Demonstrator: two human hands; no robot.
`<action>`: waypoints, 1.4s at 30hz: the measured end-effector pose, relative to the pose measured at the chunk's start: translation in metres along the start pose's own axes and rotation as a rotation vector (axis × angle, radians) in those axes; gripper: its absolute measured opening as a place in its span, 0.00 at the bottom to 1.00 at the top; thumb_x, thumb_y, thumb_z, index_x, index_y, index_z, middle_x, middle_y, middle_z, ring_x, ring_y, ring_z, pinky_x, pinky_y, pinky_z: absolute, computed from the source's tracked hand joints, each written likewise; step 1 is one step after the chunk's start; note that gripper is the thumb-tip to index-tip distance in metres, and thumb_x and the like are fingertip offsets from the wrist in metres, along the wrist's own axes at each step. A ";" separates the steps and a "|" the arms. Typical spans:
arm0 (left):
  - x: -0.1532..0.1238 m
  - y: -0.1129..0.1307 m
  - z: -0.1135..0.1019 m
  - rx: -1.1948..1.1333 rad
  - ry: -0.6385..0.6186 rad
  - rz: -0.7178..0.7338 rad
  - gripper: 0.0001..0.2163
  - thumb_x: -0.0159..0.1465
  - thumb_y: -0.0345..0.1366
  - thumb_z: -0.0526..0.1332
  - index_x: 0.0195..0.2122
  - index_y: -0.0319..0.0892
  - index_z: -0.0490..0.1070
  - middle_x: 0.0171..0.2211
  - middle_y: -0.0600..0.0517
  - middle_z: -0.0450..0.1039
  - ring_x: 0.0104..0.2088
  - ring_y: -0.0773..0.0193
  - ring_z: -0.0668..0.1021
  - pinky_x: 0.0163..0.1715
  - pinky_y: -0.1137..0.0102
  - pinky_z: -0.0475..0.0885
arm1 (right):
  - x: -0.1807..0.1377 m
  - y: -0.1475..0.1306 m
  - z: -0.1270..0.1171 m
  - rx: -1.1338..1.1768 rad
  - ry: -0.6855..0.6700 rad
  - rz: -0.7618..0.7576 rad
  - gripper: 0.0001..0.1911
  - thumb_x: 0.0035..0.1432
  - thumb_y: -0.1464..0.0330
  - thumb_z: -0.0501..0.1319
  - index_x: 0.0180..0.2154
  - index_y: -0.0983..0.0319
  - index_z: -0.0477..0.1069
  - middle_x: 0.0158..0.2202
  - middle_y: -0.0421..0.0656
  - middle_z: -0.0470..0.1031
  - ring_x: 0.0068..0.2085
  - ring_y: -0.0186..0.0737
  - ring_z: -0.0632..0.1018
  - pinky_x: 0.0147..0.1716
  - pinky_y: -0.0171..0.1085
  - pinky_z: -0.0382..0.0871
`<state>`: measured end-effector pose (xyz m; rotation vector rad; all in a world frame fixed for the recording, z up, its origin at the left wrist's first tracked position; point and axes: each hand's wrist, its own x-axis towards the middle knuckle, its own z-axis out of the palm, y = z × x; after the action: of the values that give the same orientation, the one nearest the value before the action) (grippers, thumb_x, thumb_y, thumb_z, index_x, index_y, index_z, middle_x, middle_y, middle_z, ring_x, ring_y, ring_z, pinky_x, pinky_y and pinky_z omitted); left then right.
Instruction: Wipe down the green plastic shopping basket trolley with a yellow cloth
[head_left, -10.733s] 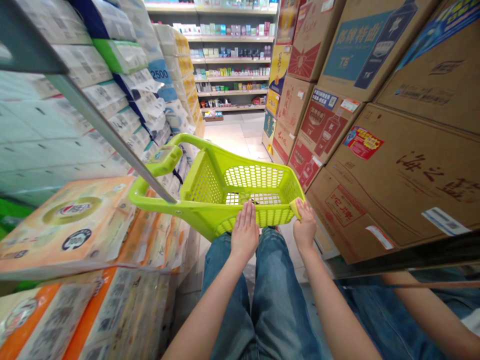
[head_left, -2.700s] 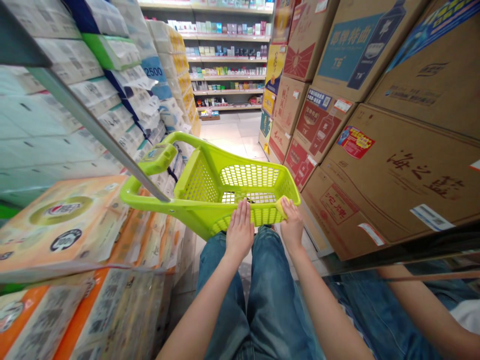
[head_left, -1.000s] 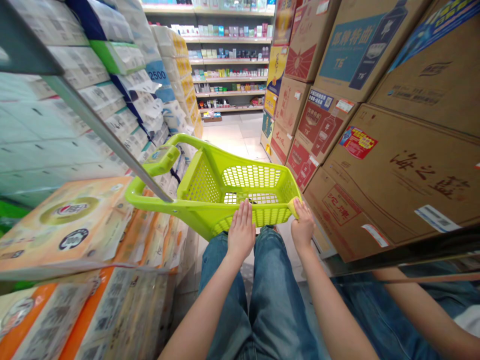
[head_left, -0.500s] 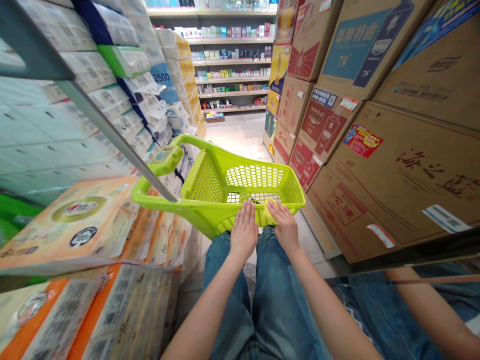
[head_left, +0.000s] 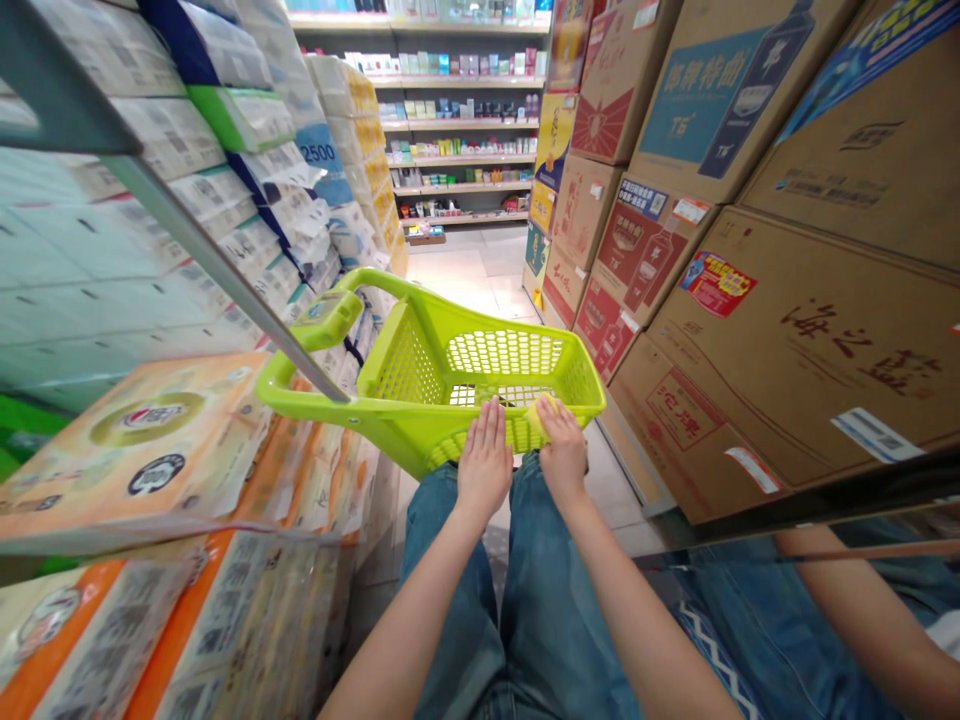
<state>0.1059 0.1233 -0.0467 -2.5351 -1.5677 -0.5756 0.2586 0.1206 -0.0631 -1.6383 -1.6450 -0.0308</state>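
A lime-green plastic shopping cart (head_left: 420, 410) with perforated basket walls lies across in front of my knees. My left hand (head_left: 484, 455) rests flat against its near side, fingers stretched out together and tips at the rim. Under my right hand (head_left: 562, 445) is a soft yellow sponge (head_left: 536, 418), pressed to the near side close to the cart's right end; the fingers cover most of it. From the cart's left part a grey metal rod (head_left: 225, 270) rises toward a dark grip (head_left: 60, 90) at the upper left.
Stacked brown cartons (head_left: 810, 330) line the right side. Packs of tissue paper (head_left: 150, 420) are piled on the left. Shelves of small goods (head_left: 465, 120) stand at the far end, beyond the tiled floor (head_left: 487, 265). A reflective surface (head_left: 825, 600) mirrors the legs and an arm at lower right.
The right hand has turned slightly and its fingers have bent more over the sponge at the rim. My left hand stays flat in place. The whole view has shifted a little.
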 end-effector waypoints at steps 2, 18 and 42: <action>0.000 -0.001 0.000 -0.006 0.000 0.009 0.32 0.68 0.31 0.49 0.72 0.32 0.42 0.73 0.43 0.41 0.73 0.57 0.45 0.69 0.57 0.52 | 0.002 -0.025 0.012 0.032 -0.053 -0.058 0.40 0.47 0.85 0.49 0.62 0.63 0.67 0.64 0.45 0.69 0.68 0.43 0.63 0.67 0.49 0.58; -0.002 -0.011 0.008 -0.031 0.058 -0.010 0.33 0.67 0.30 0.49 0.72 0.34 0.40 0.73 0.43 0.42 0.73 0.56 0.45 0.70 0.56 0.51 | 0.009 0.104 -0.044 0.016 0.028 -0.074 0.39 0.42 0.84 0.48 0.55 0.62 0.73 0.56 0.48 0.77 0.60 0.44 0.74 0.63 0.51 0.65; 0.010 -0.136 0.005 -0.240 0.127 -0.198 0.30 0.72 0.48 0.43 0.71 0.37 0.45 0.72 0.39 0.45 0.72 0.50 0.50 0.68 0.45 0.47 | -0.056 -0.060 -0.007 -0.008 -0.191 -0.183 0.33 0.52 0.84 0.52 0.58 0.62 0.69 0.56 0.49 0.76 0.57 0.46 0.73 0.59 0.45 0.63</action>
<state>-0.0088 0.1962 -0.0627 -2.4578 -1.8131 -0.9825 0.2021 0.0606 -0.0579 -1.5302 -1.9390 0.0272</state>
